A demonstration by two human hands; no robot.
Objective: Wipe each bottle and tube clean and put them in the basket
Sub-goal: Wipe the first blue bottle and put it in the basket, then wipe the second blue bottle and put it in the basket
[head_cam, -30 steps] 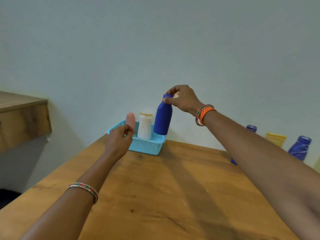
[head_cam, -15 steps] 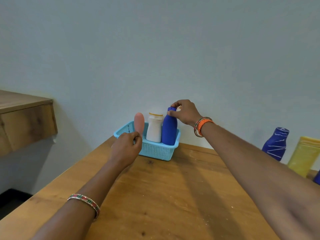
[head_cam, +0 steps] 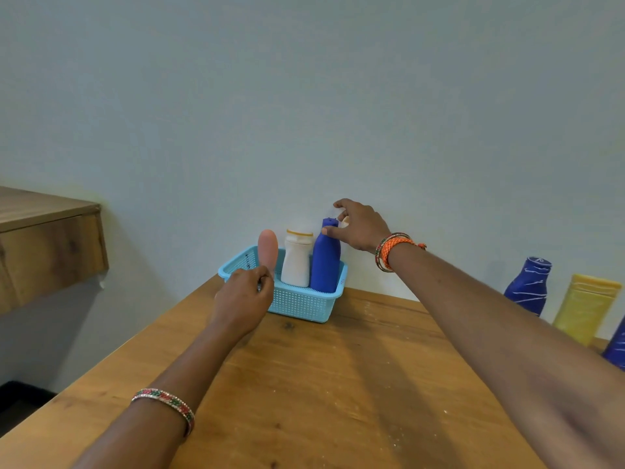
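Observation:
A light blue basket (head_cam: 297, 302) stands at the far end of the wooden table (head_cam: 321, 384), against the wall. A white bottle (head_cam: 297, 262) and a plain blue bottle (head_cam: 325, 262) stand upright inside it. My right hand (head_cam: 360, 225) hovers at the blue bottle's top with fingers spread and lifted; only the thumb touches its neck. A small pale bit shows under the fingers, and I cannot tell what it is. My left hand (head_cam: 245, 299) grips the lower end of a pink tube (head_cam: 268, 247), held upright at the basket's front left rim.
Along the wall at the right stand a blue bottle with white streaks (head_cam: 527, 286), a yellow tube (head_cam: 583, 306) and part of another blue bottle (head_cam: 617, 346) at the frame's edge. A wooden shelf (head_cam: 44, 245) juts out at the left.
My right hand lowered the blue bottle into the basket beside the white one and its fingers have come off the cap. My left hand stayed at the basket with the pink tube.

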